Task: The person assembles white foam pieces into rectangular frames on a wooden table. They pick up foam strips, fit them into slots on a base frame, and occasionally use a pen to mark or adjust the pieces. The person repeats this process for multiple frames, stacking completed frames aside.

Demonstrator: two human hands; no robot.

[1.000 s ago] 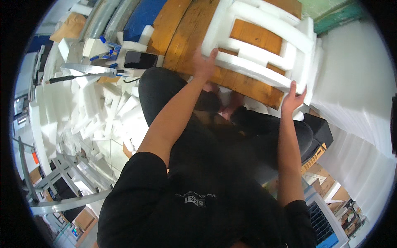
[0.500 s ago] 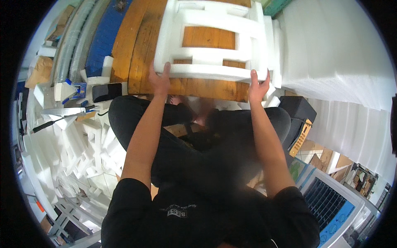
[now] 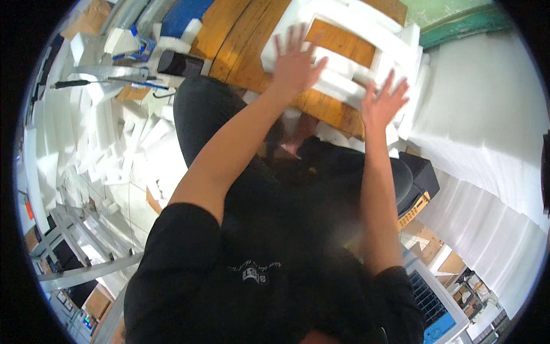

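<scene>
A white foam frame (image 3: 342,67) with rectangular openings lies on the brown wooden table (image 3: 240,43). Over its near left part my left hand (image 3: 295,69) is spread, fingers apart and nothing in them. My right hand (image 3: 382,106) is at the frame's near right corner, its fingers also spread and empty. Whether either palm touches the foam cannot be made out. The frame's far edge runs toward the top of the view.
To the left are a black phone (image 3: 179,63), a long blade with a black handle (image 3: 71,83) and a heap of white foam offcuts (image 3: 69,132). Tall stacks of white foam sheets (image 3: 470,97) stand at right, near a black box (image 3: 423,172) and a white-and-blue appliance (image 3: 441,304).
Both hands have let go of the foam frame's near corners and opened. My left hand has moved inward over the frame. The whole view has turned, shifting the table to the right.
</scene>
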